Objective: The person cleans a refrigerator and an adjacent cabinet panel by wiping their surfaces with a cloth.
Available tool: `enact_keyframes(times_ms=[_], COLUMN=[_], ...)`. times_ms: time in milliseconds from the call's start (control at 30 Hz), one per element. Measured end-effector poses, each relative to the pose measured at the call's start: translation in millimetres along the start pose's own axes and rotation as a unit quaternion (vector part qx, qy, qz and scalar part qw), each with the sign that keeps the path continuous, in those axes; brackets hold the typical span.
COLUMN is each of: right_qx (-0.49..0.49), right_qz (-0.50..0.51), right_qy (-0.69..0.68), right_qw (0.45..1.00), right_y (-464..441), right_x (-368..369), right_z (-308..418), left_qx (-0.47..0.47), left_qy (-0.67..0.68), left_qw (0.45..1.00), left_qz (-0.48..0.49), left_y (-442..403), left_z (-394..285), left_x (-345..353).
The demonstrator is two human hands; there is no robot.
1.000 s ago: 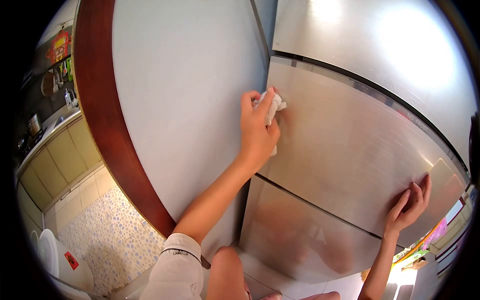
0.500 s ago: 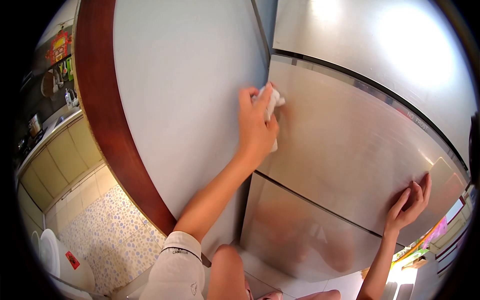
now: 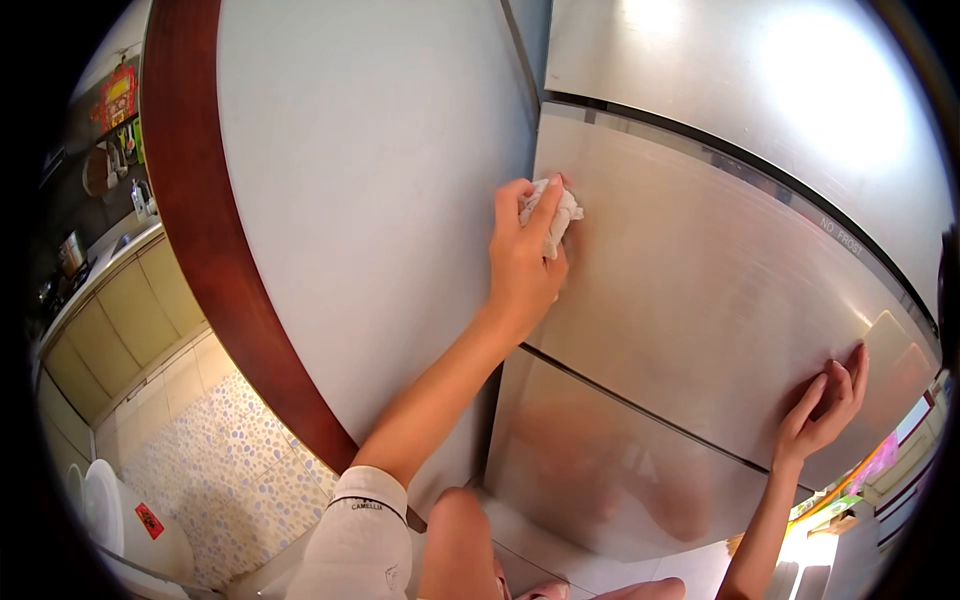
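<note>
My left hand (image 3: 522, 270) pinches a crumpled cloth (image 3: 567, 210) in bent fingers; it lies on their door side, too bunched to show me a long axis. Behind it is the steel fridge door (image 3: 690, 270), near its left edge. My right hand (image 3: 822, 415), well apart, curls by the other side, fingers loosely spread. Compared with earlier, the cloth sits slightly farther in from that left edge.
</note>
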State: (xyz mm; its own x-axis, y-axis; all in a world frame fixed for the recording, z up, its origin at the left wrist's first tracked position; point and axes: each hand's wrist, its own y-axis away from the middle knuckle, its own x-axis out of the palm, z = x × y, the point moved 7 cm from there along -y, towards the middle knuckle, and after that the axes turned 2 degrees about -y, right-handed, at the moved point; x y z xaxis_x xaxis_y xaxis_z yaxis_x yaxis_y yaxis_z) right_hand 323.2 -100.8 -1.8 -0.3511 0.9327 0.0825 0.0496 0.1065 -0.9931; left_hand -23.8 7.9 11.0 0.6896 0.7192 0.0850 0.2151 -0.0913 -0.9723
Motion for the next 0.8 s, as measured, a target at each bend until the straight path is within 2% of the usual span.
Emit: enact_keyframes(times_ms=[200,333,433,533,633,733,800], right_qx=[-0.002,-0.006,0.000,-0.006,0.006,-0.006,-0.008], right_qz=[0.007,0.002,0.000,0.003,-0.008,0.000,-0.002], right_qy=[0.015,-0.002,-0.005,0.007,-0.024,-0.003,-0.004], right_qw=[1.000,1.000,1.000,1.000,1.000,1.000,1.000], right_y=[-3,-1,-1,-2,0,-1,-1], right_x=[-1,1,0,-1,0,-1,0], right_z=[3,0,1,3,-1,-1,1], left_qx=[-0.042,0.000,-0.006,-0.051,-0.006,0.034,0.046], left_qy=[0.025,0.016,0.000,0.053,-0.035,0.017,-0.012], left_qw=[0.999,1.000,1.000,0.997,0.999,0.999,0.999], left_qz=[-0.009,0.008,-0.012,-0.013,0.012,0.025,0.008], left_y=[-14,9,-20,-46,-14,24,16], left_z=[1,-3,1,11,-5,-10,-7], left_x=[0,3,0,2,3,10,12])
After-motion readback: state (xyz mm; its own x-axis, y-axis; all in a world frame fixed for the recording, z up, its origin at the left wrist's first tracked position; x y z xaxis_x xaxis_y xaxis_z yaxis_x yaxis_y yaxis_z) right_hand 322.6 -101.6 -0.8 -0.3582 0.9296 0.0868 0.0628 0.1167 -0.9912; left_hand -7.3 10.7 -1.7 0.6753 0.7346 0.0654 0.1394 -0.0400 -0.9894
